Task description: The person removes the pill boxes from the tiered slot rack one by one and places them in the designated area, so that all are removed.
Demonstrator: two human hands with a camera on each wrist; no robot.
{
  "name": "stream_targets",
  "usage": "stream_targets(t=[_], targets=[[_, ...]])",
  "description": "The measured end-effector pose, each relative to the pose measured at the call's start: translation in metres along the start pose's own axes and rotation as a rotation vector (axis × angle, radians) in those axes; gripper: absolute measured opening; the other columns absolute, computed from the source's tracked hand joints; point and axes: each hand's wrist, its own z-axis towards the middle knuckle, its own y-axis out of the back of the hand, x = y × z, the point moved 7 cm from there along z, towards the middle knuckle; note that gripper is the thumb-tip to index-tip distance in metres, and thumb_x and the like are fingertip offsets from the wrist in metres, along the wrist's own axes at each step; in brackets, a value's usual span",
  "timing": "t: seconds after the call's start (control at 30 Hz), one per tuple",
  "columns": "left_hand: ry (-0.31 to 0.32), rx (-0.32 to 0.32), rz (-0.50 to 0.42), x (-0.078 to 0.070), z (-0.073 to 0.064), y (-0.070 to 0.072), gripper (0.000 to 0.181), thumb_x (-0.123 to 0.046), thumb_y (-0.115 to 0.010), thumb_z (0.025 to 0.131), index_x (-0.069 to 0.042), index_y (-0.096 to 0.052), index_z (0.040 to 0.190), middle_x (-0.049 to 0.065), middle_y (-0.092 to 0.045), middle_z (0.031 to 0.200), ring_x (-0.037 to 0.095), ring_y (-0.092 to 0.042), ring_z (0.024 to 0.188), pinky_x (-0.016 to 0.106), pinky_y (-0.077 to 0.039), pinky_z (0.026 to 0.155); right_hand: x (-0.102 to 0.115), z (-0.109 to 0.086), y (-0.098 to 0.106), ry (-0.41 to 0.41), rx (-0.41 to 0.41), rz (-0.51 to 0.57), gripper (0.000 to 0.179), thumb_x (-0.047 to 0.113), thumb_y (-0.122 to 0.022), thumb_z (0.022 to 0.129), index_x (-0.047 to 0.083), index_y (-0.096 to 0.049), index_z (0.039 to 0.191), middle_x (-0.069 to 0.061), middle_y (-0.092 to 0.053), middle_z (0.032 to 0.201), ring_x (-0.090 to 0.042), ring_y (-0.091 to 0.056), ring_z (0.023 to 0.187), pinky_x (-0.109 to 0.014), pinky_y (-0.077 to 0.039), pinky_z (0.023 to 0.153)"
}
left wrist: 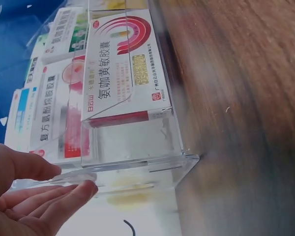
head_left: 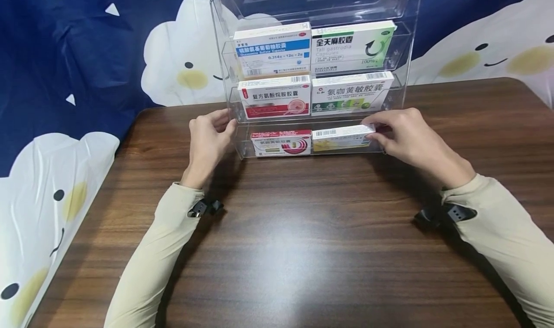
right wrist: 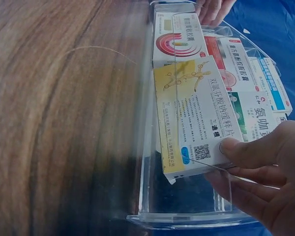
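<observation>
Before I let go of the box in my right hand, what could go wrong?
The yellow-and-white box sits tilted in your right hand, so it might settle crookedly or knock the red-and-white box beside it. Your left hand holds the side of the clear rack; uneven pressure there could shift the rack.

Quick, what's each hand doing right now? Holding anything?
Left hand: closed, holding the left side of the clear plastic tiered rack.
Right hand: closed, pinching the white-and-yellow rectangular medicine box in the bottom tier.
</observation>
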Motion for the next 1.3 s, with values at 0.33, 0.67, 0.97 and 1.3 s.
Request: stream_targets(t=[0.33,0.67,0.97,1.3], targets=[[0.006,0.010,0.012,-0.001,-0.001,0.001,0.029,-0.007,-0.064,0.089,0.006,-0.067,0.115,0.021,-0.069,0.107,0.026,-0.069,0.097,0.032,-0.057,0.083,-0.002,-0.001,0.009,-0.072,-0.012,0.029,0.021,-0.003,-0.072,0.081,0.002,-0.068,0.101,-0.006,-0.068,0.083,-0.014,-0.056,0.071,-0.022,-0.046,0.064],[-0.022,0.004,0.014,-0.001,-0.001,0.000,0.029,-0.007,-0.064,0.089,0.007,-0.067,0.115,0.021,-0.069,0.107,0.027,-0.070,0.097,0.032,-0.057,0.082,-0.014,-0.003,0.014,-0.259,-0.031,0.199,0.025,-0.002,-0.068,0.086,0.005,-0.068,0.110,-0.009,-0.069,0.090,-0.007,-0.052,0.069,-0.012,-0.038,0.057],[-0.048,0.005,0.003,-0.003,-0.002,-0.001,0.029,-0.006,-0.064,0.089,0.008,-0.066,0.115,0.022,-0.068,0.108,0.029,-0.069,0.097,0.032,-0.057,0.083,-0.028,-0.009,0.016,-0.437,-0.043,0.530,0.022,-0.003,-0.069,0.085,0.001,-0.068,0.106,0.016,-0.068,0.083,-0.001,-0.062,0.073,-0.013,-0.049,0.058],[-0.049,0.002,-0.003,-0.002,-0.002,0.000,0.030,-0.006,-0.064,0.089,0.008,-0.066,0.115,0.022,-0.068,0.109,0.029,-0.069,0.098,0.032,-0.057,0.083,-0.036,-0.025,0.011,-0.527,-0.059,0.787,0.029,-0.009,-0.065,0.085,0.018,-0.072,0.093,0.012,-0.073,0.082,-0.001,-0.068,0.073,-0.017,-0.056,0.061]])
